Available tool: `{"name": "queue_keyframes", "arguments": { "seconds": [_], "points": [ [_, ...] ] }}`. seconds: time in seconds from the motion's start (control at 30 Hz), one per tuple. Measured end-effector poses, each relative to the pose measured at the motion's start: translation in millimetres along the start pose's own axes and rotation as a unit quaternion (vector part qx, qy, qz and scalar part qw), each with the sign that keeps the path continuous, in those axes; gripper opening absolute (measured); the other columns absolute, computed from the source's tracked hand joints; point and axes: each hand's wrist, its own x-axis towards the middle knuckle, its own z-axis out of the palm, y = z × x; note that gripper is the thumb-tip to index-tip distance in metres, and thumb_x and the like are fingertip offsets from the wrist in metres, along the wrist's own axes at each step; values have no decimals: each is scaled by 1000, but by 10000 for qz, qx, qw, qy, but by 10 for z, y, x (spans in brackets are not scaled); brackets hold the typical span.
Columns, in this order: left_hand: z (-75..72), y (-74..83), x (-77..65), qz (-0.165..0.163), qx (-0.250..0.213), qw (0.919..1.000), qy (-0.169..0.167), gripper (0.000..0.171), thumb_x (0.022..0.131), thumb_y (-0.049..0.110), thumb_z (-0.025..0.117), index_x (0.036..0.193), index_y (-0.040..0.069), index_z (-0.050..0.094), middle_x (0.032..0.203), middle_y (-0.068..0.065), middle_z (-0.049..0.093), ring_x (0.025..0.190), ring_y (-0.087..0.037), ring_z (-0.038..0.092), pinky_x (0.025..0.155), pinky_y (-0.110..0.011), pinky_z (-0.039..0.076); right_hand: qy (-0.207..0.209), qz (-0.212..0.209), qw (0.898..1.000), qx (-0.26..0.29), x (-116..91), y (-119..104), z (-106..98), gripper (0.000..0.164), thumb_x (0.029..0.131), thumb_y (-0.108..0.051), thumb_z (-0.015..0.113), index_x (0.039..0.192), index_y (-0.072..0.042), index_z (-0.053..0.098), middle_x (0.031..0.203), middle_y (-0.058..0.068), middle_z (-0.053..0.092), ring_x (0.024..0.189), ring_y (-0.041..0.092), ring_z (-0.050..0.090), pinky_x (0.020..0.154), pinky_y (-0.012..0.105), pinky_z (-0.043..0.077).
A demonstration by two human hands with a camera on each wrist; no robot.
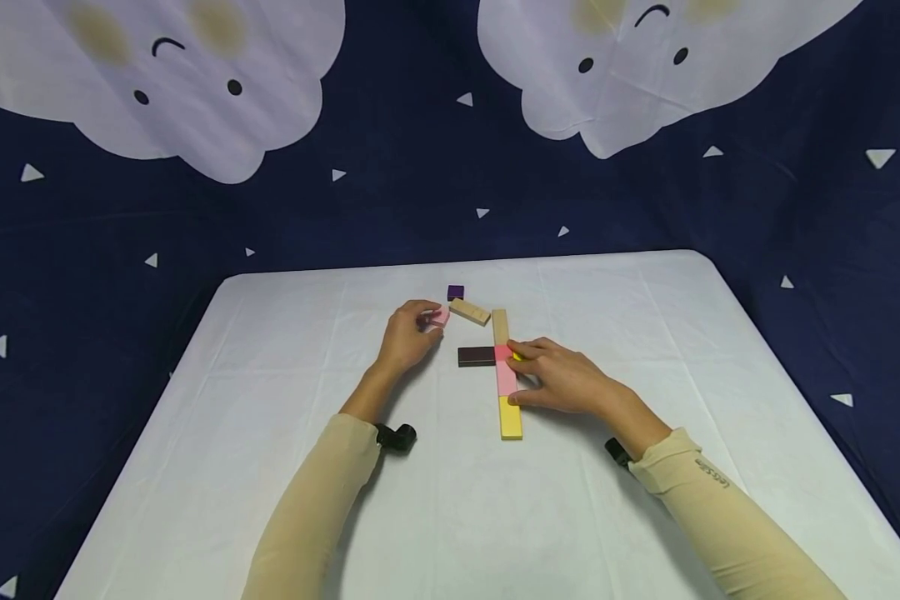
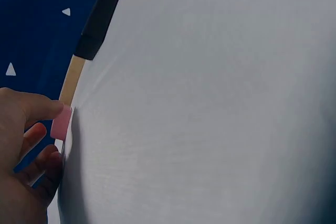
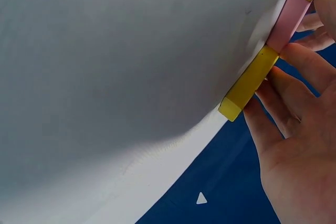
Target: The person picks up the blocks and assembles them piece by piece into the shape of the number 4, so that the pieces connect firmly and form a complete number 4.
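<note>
We see the left grip (image 1: 408,337) closed lightly about a small pink block (image 1: 440,317), with the thumb on its near side and the bent fingers on its far side. That block sits over the far half of the white-covered bench (image 1: 285,433), left of the main arrangement. Just right of it lies a slanted tan block (image 1: 470,312) (we cannot tell whether the two touch), and a dark purple cube (image 1: 456,292) rests just beyond.

Our right grip (image 1: 562,375) is loosely spread rather than clenched. Its fingers rest along the side yellow block (image 3: 252,80), while the thumb reaches the seam where the pink piece (image 1: 506,380) meets the near yellow block (image 1: 510,419). How hard we press there, we cannot tell.

The pieces form a straight column on the bench: an upright-running tan block (image 1: 500,327) at the far end, the pink piece in the middle and the near yellow block closest to us, all meeting end to end. A dark brown block (image 1: 476,357) lies crosswise with its right end against the column's left side. The side yellow block runs out to the right, mostly hidden by our fingers in the head view.

We wear beige sleeves (image 1: 315,508), and a black device (image 1: 397,438) is strapped at the left wrist. Behind the bench hangs a navy cloth (image 1: 405,167) with white triangles and pale clouds.
</note>
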Motion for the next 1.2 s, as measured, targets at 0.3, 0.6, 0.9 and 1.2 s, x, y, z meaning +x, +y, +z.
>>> {"name": "queue_keyframes", "arguments": {
  "seconds": [0.3, 0.6, 0.9, 1.2],
  "points": [
    [1, -24, 44, -239, 346, 9990, -132, 44, 78, 12, 77, 121, 6, 66, 119, -12, 61, 96, -24, 58, 86, -39, 44, -26, 30, 10000, 19, 3, -13, -1, 70, 83, -58, 65, 136, -13, 56, 150, 4, 38, 132, 22, 36, 96, 51, 42],
    [27, -11, 73, -450, 702, 9961, -297, 45, 81, 21, 76, 123, 8, 65, 112, -10, 62, 97, -22, 55, 88, -38, 43, -8, -3, 10000, 32, 4, -5, 6, 71, 83, -60, 64, 136, -13, 56, 150, 4, 37, 132, 22, 36, 97, 50, 41],
    [59, -27, 91, -481, 978, 9936, -288, 43, 83, 24, 73, 123, 11, 66, 115, -7, 63, 105, -22, 54, 93, -37, 42, 29, -41, 9999, 92, 3, -10, -11, 71, 83, -58, 66, 136, -12, 56, 150, 4, 38, 132, 23, 36, 98, 50, 41],
    [25, -10, 45, -449, 577, 9969, -307, 42, 78, 23, 77, 117, 9, 68, 110, -8, 64, 101, -23, 54, 90, -38, 43, -1, 11, 9999, 118, -4, -9, -16, 70, 83, -56, 66, 136, -12, 56, 150, 4, 38, 133, 23, 36, 98, 51, 40]
  ]
}}
